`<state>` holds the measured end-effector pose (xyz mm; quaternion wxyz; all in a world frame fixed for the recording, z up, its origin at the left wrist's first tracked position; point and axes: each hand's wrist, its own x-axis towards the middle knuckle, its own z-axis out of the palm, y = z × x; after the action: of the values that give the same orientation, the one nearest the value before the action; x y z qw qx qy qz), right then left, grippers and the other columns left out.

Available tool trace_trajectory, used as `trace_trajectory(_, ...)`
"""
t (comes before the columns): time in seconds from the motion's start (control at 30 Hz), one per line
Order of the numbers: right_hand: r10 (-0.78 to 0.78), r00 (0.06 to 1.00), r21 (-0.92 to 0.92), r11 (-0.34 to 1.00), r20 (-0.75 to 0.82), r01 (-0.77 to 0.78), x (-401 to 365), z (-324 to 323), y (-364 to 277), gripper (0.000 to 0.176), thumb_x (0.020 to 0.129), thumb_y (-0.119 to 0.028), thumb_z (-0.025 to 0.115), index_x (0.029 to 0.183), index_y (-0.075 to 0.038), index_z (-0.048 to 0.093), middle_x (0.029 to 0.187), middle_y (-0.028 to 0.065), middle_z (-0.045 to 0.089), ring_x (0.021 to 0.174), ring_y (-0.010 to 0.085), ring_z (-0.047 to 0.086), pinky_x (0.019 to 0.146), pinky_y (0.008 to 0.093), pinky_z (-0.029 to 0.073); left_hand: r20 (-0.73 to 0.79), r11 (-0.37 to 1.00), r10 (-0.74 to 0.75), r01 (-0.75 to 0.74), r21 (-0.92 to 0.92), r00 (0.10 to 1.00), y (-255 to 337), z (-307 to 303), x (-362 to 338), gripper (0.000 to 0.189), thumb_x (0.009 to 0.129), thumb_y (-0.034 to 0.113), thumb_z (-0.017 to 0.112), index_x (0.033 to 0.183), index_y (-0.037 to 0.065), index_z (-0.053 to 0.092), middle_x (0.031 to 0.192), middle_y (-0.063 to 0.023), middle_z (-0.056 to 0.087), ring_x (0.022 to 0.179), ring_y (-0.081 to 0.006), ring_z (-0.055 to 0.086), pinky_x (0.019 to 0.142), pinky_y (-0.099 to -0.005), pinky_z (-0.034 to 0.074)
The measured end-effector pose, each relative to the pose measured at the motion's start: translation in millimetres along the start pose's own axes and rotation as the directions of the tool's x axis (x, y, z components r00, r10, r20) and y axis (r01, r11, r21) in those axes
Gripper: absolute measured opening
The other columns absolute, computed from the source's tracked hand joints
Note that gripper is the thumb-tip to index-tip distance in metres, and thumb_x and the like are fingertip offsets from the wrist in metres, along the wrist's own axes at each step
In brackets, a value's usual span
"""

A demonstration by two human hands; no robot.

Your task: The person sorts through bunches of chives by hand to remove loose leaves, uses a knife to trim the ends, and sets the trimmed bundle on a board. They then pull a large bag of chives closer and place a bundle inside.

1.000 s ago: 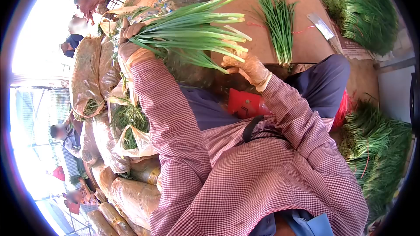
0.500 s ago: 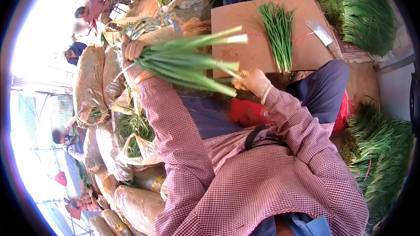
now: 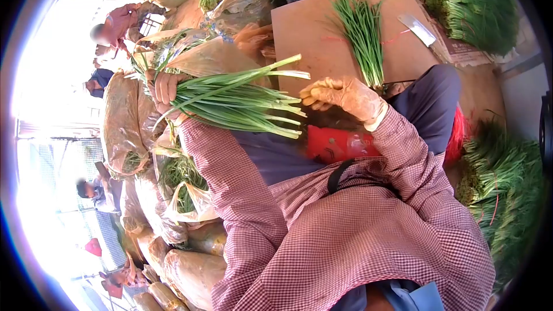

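Observation:
My left hand, in a thin glove, grips a bunch of green onions by its root end; the stalks fan out to the right over my lap. My right hand, also gloved, hovers with curled fingers just past the cut tips of the bunch and holds nothing I can see. Ahead lies a brown board with a smaller bundle of green onions on a red string and a cleaver at its right side.
Plastic sacks of greens are stacked at my left. Heaps of green onions lie at the right and far right top. A red bag rests on my lap. Other people work at the far left.
The bunch has dropped lower and its tips have spread out. My right hand has let go of the stalk ends and moved slightly right.

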<state>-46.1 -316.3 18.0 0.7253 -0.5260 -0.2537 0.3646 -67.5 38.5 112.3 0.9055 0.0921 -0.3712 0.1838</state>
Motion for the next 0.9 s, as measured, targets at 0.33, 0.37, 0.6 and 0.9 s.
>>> trace_trajectory(0.33, 0.036, 0.999, 0.198, 0.979, 0.006, -0.037, -24, 45, -48, 0.029, 0.089, -0.018, 0.066, 0.111, 0.001, 0.064, 0.082, 0.0035, 0.066, 0.071, 0.0084, 0.057, 0.065, 0.0225, 0.045, -0.003, 0.993, -0.085, 0.085, 0.079, 0.996, -11, 9, -6, 0.025, 0.098, 0.009, 0.035, 0.108, -0.009, 0.05, 0.054, 0.0034, 0.046, 0.046, -0.008, 0.047, 0.047, -0.0215, 0.045)
trace_trajectory(0.37, 0.063, 0.998, 0.169, 0.984, -0.028, -0.058, -26, 46, -52, 0.026, 0.089, -0.018, 0.066, 0.107, 0.0, 0.065, 0.08, 0.004, 0.066, 0.07, 0.0085, 0.057, 0.065, 0.0224, 0.045, -0.008, 0.978, -0.183, 0.183, 0.099, 0.983, -7, 12, -2, 0.028, 0.099, 0.013, 0.035, 0.109, -0.009, 0.049, 0.053, 0.0039, 0.045, 0.045, -0.0082, 0.047, 0.046, -0.0217, 0.045)
trace_trajectory(0.6, 0.249, 0.967, -0.198, 0.947, -0.047, -0.254, -40, 22, -37, 0.018, 0.089, -0.02, 0.063, 0.091, -0.003, 0.068, 0.076, 0.0062, 0.065, 0.068, 0.0135, 0.06, 0.057, 0.0269, 0.047, 0.166, 0.998, -0.031, 0.02, 0.064, 0.986, -18, -1, -11, 0.019, 0.097, 0.006, 0.034, 0.1, -0.004, 0.05, 0.058, 0.0029, 0.048, 0.048, -0.0125, 0.051, 0.046, -0.025, 0.047)
trace_trajectory(0.9, -0.307, 0.884, -0.644, 0.765, -0.353, 0.009, -50, 2, -59, 0.054, 0.079, -0.018, 0.074, 0.126, -0.001, 0.053, 0.128, 0.0157, 0.056, 0.119, 0.0255, 0.054, 0.101, 0.0335, 0.042, -0.065, 0.867, -0.269, 0.271, 0.418, 0.961, -58, 10, -16, 0.033, 0.102, 0.024, 0.038, 0.109, 0.001, 0.06, 0.053, 0.0073, 0.039, 0.04, -0.0045, 0.035, 0.035, -0.0185, 0.029)
